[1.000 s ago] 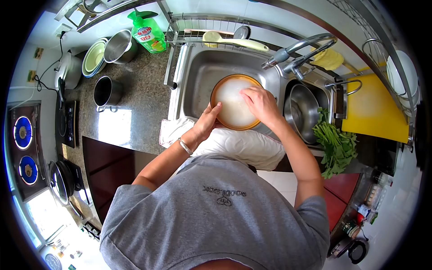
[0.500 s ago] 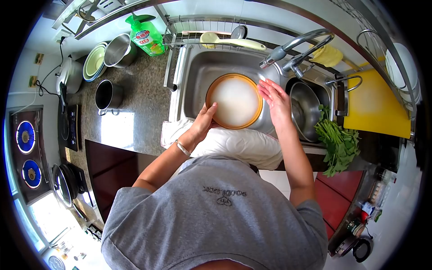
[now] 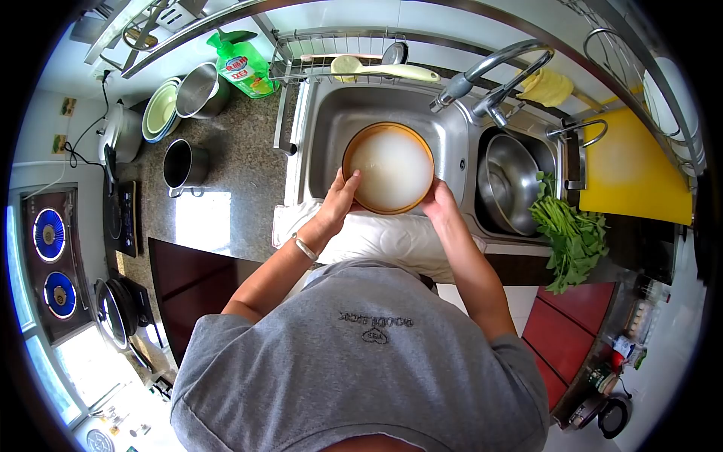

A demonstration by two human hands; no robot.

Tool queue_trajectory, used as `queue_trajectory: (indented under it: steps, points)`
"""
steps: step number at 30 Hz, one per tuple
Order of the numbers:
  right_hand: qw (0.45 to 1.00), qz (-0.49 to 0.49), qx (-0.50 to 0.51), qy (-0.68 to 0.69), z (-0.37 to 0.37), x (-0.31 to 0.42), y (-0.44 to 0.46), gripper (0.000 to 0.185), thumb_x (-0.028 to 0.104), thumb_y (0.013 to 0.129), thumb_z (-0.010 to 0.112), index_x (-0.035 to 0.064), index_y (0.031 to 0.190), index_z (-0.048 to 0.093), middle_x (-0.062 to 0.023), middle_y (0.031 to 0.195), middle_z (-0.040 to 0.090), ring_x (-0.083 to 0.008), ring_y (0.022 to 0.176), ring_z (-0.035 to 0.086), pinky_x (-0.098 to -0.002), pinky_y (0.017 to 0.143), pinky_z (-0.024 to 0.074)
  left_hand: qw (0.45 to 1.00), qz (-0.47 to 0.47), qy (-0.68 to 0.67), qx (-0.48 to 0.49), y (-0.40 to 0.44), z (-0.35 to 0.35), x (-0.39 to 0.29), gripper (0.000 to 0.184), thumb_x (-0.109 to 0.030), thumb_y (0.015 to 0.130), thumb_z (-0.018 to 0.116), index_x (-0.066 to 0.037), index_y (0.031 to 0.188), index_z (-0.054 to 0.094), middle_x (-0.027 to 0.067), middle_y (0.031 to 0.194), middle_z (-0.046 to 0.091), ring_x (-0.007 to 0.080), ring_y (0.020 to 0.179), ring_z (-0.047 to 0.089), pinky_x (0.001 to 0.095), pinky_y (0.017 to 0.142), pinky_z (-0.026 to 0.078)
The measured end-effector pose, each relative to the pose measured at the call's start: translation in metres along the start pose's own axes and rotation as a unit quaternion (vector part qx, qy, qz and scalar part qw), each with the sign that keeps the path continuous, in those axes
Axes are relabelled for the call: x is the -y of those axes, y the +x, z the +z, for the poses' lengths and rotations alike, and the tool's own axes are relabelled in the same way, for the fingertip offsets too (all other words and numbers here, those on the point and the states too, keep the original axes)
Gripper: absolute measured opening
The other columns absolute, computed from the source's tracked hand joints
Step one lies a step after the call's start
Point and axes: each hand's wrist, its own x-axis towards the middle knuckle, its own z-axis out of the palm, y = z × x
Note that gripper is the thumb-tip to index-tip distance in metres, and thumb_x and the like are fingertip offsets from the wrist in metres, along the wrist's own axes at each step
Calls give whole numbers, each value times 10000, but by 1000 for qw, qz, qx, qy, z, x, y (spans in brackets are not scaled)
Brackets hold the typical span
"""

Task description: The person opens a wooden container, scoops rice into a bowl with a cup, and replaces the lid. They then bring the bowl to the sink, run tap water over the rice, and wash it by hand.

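Note:
A round bowl with an orange-brown rim (image 3: 388, 126), full of cloudy white liquid (image 3: 392, 167), is over the left basin of the steel sink (image 3: 325, 120). My left hand (image 3: 341, 197) grips its left side, thumb on the rim and the other fingers mostly hidden beneath. On the opposite side, my right hand (image 3: 440, 201) holds the lower right edge, its fingers largely out of sight under the bowl. Whether the bowl rests on the basin floor or is lifted, I cannot tell.
A faucet (image 3: 482, 75) arches over the sink. In the right basin sits a steel bowl (image 3: 508, 184), with leafy greens (image 3: 568, 237) beside it. A folded white cloth (image 3: 376, 241) covers the front edge. On the left counter stand a dark pot (image 3: 185, 166) and a green bottle (image 3: 247, 69).
My right hand has come down from beside the bowl's upper right, where it was raised with fingers extended, and now grips the lower right side. My left hand keeps its hold.

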Motion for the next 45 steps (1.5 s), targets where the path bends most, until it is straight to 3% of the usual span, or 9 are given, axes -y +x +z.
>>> queue_trajectory:
  steps: [11, 17, 18, 20, 22, 35, 37, 40, 45]
  points:
    - [997, 24, 66, 31, -13, -10, 17, 180, 136, 929, 488, 26, 1020, 598, -43, 898, 648, -134, 767, 617, -292, 700, 531, 999, 18, 23, -19, 4, 1, 0, 442, -338, 983, 425, -142, 1365, 319, 76, 1207, 521, 192, 1030, 570, 359, 794, 534]
    - [1000, 16, 2, 1, -7, -10, 14, 191, 143, 930, 481, 31, 1033, 596, -49, 926, 648, -138, 792, 620, -298, 690, 533, 999, 34, 21, -18, 7, 1, 2, 468, -339, 982, 429, -148, 1388, 295, 80, 1225, 515, 185, 1057, 560, 351, 775, 545]
    - [988, 57, 136, 47, -32, -13, 36, 196, 143, 931, 476, 31, 1040, 594, -55, 954, 645, -144, 822, 620, -302, 714, 530, 999, 37, 29, -21, 6, 2, 1, 473, -336, 982, 431, -149, 1393, 289, 83, 1235, 507, 187, 1061, 557, 349, 771, 549]
    - [955, 96, 267, 91, -35, -14, 39, 200, 143, 932, 471, 31, 1046, 592, -62, 982, 643, -150, 853, 619, -306, 737, 528, 998, 40, 36, -23, 7, 1, 2, 480, -334, 981, 433, -149, 1398, 283, 87, 1245, 499, 190, 1064, 555, 347, 767, 553]
    - [999, 23, 28, 16, 5, -12, 7, 209, 143, 933, 457, 36, 1050, 594, -63, 994, 643, -156, 873, 618, -316, 762, 523, 997, 61, 33, -26, 11, -1, 6, 495, -330, 980, 436, -148, 1409, 268, 94, 1263, 482, 203, 1072, 550, 347, 763, 560]
    - [999, 29, 29, -1, 12, -12, -1, 221, 152, 936, 432, 59, 1036, 605, -40, 988, 644, -147, 870, 608, -316, 783, 504, 995, 66, 60, -41, 15, -4, 4, 535, -325, 981, 431, -125, 1433, 226, 128, 1287, 462, 226, 1098, 534, 338, 761, 567]
    - [998, 38, 54, 20, 0, -16, 15, 223, 151, 939, 426, 47, 1044, 593, -77, 1000, 634, -189, 897, 600, -385, 810, 507, 994, 73, 71, -42, 16, -4, 4, 451, -328, 992, 408, -132, 1380, 288, 117, 1269, 470, 227, 1104, 549, 380, 835, 539]
    - [995, 42, 85, 20, -15, -20, 31, 221, 151, 935, 431, 47, 1042, 593, -80, 1006, 634, -194, 915, 597, -391, 827, 501, 993, 73, 76, -48, 16, -4, 3, 447, -331, 992, 406, -126, 1372, 292, 122, 1255, 477, 230, 1089, 559, 376, 822, 549]
    - [997, 33, 67, 26, 4, -18, 15, 190, 169, 922, 450, 69, 959, 606, -43, 930, 629, -164, 848, 585, -348, 772, 491, 994, 65, 75, -52, 12, 0, -4, 494, -320, 985, 429, -116, 1405, 269, 122, 1275, 470, 215, 1095, 540, 344, 791, 558]
